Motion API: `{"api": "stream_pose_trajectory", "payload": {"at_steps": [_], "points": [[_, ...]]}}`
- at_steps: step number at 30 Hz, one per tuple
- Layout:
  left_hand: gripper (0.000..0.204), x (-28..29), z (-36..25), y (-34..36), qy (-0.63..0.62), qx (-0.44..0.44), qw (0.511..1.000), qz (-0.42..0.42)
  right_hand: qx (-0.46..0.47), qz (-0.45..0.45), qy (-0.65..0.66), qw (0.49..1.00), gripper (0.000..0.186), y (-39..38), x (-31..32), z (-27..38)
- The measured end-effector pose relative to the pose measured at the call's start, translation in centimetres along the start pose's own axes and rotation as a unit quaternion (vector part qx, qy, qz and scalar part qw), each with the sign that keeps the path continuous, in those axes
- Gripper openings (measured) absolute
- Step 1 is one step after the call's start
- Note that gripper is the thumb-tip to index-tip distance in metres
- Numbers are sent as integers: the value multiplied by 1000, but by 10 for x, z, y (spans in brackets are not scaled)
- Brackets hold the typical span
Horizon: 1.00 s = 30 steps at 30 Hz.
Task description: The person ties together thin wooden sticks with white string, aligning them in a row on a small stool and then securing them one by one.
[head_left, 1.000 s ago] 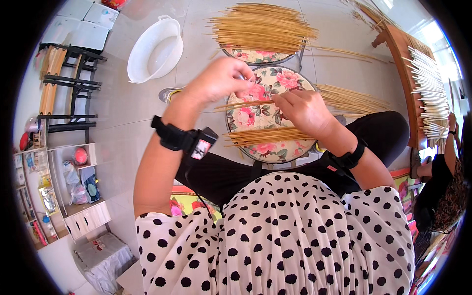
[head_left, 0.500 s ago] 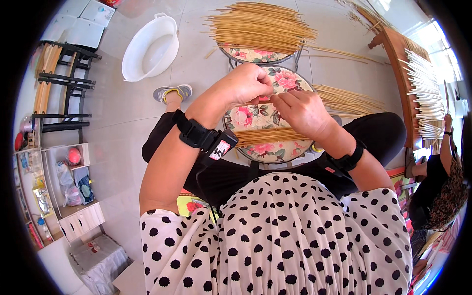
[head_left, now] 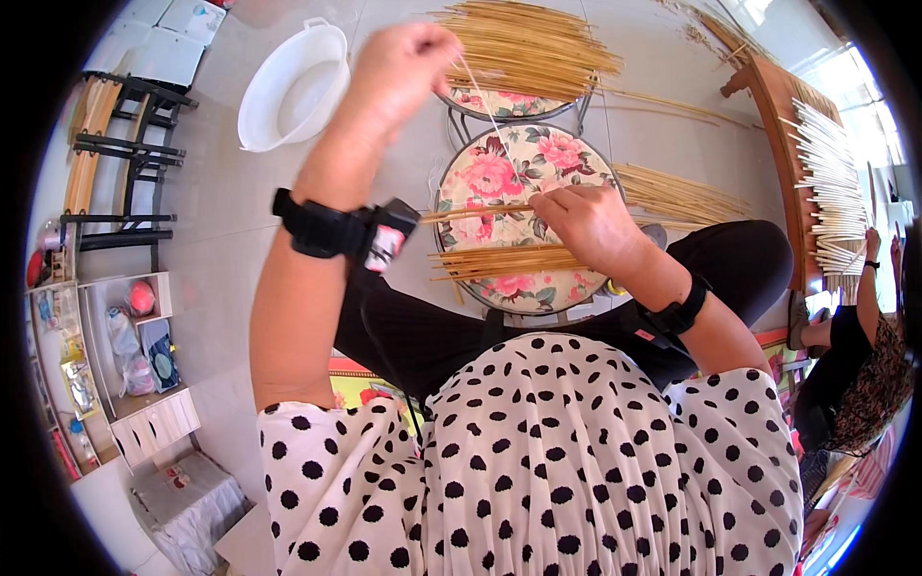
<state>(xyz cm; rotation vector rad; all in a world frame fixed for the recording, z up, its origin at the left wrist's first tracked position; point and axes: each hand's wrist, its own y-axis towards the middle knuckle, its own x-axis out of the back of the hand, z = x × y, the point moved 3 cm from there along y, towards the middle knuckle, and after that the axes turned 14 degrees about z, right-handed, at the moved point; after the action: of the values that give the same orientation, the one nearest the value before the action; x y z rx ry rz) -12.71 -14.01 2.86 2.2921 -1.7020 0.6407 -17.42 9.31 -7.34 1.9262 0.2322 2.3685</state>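
Note:
My left hand [head_left: 408, 67] is raised high to the far left, a little blurred, its fingers closed on a thin white string [head_left: 491, 117]. The string runs taut down toward my right hand [head_left: 597, 227], which pinches a few slender tan sticks [head_left: 480, 212]. These sticks stick out to the left over a round stool [head_left: 567, 178] with a floral seat. Lying across the near part of that seat is a loose bundle of similar sticks [head_left: 514, 261]. My right fingers hide where string and sticks meet.
A second floral stool behind carries a big pile of sticks [head_left: 523, 48]. More sticks [head_left: 677, 195] lie to the right. A white plastic tub [head_left: 298, 91] stands at the far left. Pale sticks [head_left: 828, 182] rest on a wooden bench [head_left: 780, 125], near another person [head_left: 855, 374].
My left hand has moved up and left, away from my right hand, drawing the white string out between them. My right hand stays nearly in place over the stool.

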Motion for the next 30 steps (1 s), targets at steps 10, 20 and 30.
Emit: {"api": "stream_pose_trajectory", "payload": {"at_steps": [10, 20, 30], "points": [[22, 77, 25, -5, 448, 24, 861, -240, -38, 50, 31, 998, 20, -7, -28, -2], [21, -96, 70, -19, 46, 102, 931, 348, -36, 44, -9, 998, 18, -7, -22, 2], [14, -105, 81, -9, 166, 18, 912, 375, -38, 38, -10, 998, 18, -5, -19, 3]]}}
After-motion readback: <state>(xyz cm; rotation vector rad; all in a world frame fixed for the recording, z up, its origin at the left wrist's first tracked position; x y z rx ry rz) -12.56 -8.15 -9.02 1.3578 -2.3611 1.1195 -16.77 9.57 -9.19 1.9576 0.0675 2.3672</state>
